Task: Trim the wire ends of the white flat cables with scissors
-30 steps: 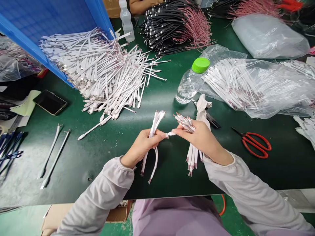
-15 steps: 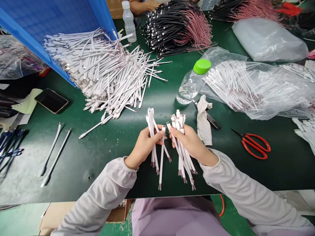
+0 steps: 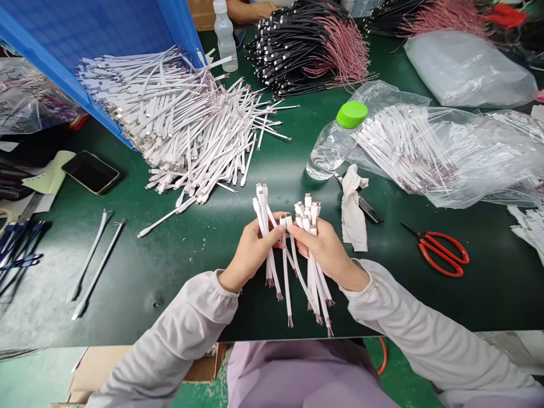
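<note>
My left hand point(image 3: 254, 242) is closed around a few short white USB cables point(image 3: 263, 212), plugs up and stripped wire ends hanging down. Its thumb and fingertips pinch one more white cable point(image 3: 286, 277) near the plug. A larger bunch of the same white cables point(image 3: 312, 272) is gripped in my right hand point(image 3: 326, 246). Between my right thumb and fingertips a single cable's plug stands right beside the plug pinched on the left. Beyond both hands lies a big heap of white cables point(image 3: 187, 124), spilling from a tipped blue crate point(image 3: 123, 28).
A green-capped bottle point(image 3: 334, 144), a white cloth point(image 3: 353, 209) over a cutter knife point(image 3: 370, 209), and red-handled scissors point(image 3: 444, 252) lie to the right. Bagged white cables point(image 3: 408, 147) are behind them. At left are a phone point(image 3: 91, 171) and two loose cables point(image 3: 100, 266). Black cables point(image 3: 293, 51) are piled behind.
My hands have come closer together. The single cable at my right fingertips has moved left, and its plug is now beside the one in my left fingertips.
</note>
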Demonstrator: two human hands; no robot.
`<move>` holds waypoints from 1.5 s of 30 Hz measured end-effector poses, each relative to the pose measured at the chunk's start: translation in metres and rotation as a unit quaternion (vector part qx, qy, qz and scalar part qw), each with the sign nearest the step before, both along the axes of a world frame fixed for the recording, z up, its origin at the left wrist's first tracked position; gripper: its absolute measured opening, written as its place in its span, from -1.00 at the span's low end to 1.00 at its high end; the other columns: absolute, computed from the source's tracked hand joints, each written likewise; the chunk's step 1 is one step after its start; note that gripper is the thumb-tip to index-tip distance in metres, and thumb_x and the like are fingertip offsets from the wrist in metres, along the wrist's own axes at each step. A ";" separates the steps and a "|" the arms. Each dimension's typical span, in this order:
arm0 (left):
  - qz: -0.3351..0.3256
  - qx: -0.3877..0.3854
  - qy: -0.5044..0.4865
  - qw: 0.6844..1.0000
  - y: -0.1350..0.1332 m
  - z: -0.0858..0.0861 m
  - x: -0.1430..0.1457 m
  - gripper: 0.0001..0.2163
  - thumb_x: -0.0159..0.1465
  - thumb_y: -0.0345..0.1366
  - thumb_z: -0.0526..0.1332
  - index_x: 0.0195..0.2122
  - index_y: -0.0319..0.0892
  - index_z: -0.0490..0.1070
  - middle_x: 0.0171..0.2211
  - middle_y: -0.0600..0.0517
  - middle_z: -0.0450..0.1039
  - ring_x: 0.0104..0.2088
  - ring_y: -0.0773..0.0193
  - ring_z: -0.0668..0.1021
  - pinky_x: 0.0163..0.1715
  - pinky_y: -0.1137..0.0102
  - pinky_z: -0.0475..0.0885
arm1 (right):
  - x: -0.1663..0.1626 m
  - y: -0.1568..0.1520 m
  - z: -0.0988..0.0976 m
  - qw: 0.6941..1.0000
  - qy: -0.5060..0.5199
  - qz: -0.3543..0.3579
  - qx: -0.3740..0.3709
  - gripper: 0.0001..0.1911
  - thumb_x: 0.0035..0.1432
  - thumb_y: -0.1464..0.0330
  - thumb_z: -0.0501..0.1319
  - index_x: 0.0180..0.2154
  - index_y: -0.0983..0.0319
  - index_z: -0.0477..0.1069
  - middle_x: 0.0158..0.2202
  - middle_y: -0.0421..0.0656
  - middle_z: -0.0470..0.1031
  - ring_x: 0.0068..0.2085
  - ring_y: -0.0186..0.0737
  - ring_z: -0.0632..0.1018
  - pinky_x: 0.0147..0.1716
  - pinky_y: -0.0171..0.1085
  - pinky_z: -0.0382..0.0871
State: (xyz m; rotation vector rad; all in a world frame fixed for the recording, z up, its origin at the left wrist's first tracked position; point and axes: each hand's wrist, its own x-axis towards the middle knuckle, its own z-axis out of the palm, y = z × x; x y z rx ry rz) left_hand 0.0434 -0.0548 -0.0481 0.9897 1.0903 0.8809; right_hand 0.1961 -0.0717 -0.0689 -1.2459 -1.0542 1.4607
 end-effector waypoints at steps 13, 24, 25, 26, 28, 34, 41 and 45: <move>0.000 -0.006 -0.012 1.000 0.000 0.001 0.001 -0.65 0.12 -0.18 0.34 -0.09 -0.22 0.51 -0.17 -0.03 0.52 -0.29 0.30 0.51 -0.39 0.48 0.48 | 0.002 0.001 0.003 1.000 -0.001 0.015 -0.012 -0.68 0.09 0.13 0.31 -0.41 0.23 0.33 -0.69 -0.36 0.17 -0.67 -0.43 0.25 -0.69 -0.37 0.12; 0.022 -0.020 -0.027 0.999 -0.003 -0.004 0.004 -0.66 0.12 -0.19 0.34 -0.11 -0.24 0.51 -0.20 -0.04 0.52 -0.28 0.29 0.52 -0.42 0.50 0.50 | 0.002 0.002 0.002 0.999 -0.038 0.004 -0.017 -0.66 0.06 0.13 0.34 -0.46 0.22 0.30 -0.70 -0.35 0.17 -0.67 -0.42 0.24 -0.71 -0.37 0.09; 0.024 -0.021 -0.028 0.999 -0.003 -0.004 0.004 -0.66 0.12 -0.19 0.34 -0.11 -0.24 0.51 -0.20 -0.04 0.52 -0.28 0.30 0.52 -0.42 0.50 0.50 | 0.002 0.002 0.001 0.999 -0.039 0.004 -0.017 -0.66 0.06 0.13 0.34 -0.45 0.22 0.30 -0.70 -0.35 0.17 -0.67 -0.42 0.24 -0.71 -0.37 0.09; 0.026 -0.022 -0.030 0.999 -0.003 -0.004 0.004 -0.66 0.12 -0.19 0.35 -0.11 -0.23 0.51 -0.19 -0.04 0.52 -0.28 0.30 0.52 -0.42 0.50 0.50 | 0.002 0.001 0.001 0.999 -0.038 0.005 -0.017 -0.66 0.06 0.12 0.34 -0.45 0.22 0.30 -0.70 -0.35 0.17 -0.67 -0.42 0.24 -0.71 -0.37 0.09; 0.027 -0.023 -0.035 0.999 -0.003 -0.004 0.004 -0.65 0.11 -0.19 0.35 -0.10 -0.23 0.51 -0.19 -0.04 0.51 -0.28 0.30 0.51 -0.42 0.50 0.50 | 0.002 0.001 0.001 0.999 -0.035 0.004 -0.017 -0.67 0.06 0.13 0.33 -0.43 0.22 0.31 -0.70 -0.35 0.17 -0.67 -0.42 0.24 -0.71 -0.37 0.10; 0.024 -0.026 -0.040 0.999 -0.003 -0.006 0.004 -0.65 0.11 -0.17 0.35 -0.11 -0.21 0.51 -0.23 -0.02 0.51 -0.30 0.30 0.51 -0.39 0.47 0.50 | 0.001 0.002 0.000 0.999 -0.028 -0.007 -0.026 -0.65 0.03 0.12 0.35 -0.42 0.22 0.30 -0.71 -0.37 0.16 -0.68 -0.43 0.22 -0.71 -0.37 0.09; 0.019 -0.024 -0.055 0.998 -0.003 -0.007 0.004 -0.64 0.11 -0.17 0.36 -0.10 -0.21 0.51 -0.21 -0.02 0.51 -0.28 0.30 0.51 -0.38 0.48 0.50 | 0.001 0.002 0.001 0.999 -0.003 -0.014 -0.036 -0.64 0.00 0.14 0.38 -0.42 0.23 0.30 -0.69 -0.37 0.18 -0.68 -0.45 0.23 -0.72 -0.38 0.09; 0.006 -0.036 -0.073 0.997 -0.002 -0.007 0.002 -0.64 0.11 -0.20 0.35 -0.07 -0.19 0.51 -0.19 0.00 0.50 -0.33 0.36 0.48 -0.37 0.49 0.47 | 0.001 0.002 0.004 0.999 0.009 -0.011 -0.037 -0.64 0.00 0.14 0.38 -0.45 0.24 0.31 -0.70 -0.37 0.18 -0.68 -0.45 0.23 -0.71 -0.38 0.11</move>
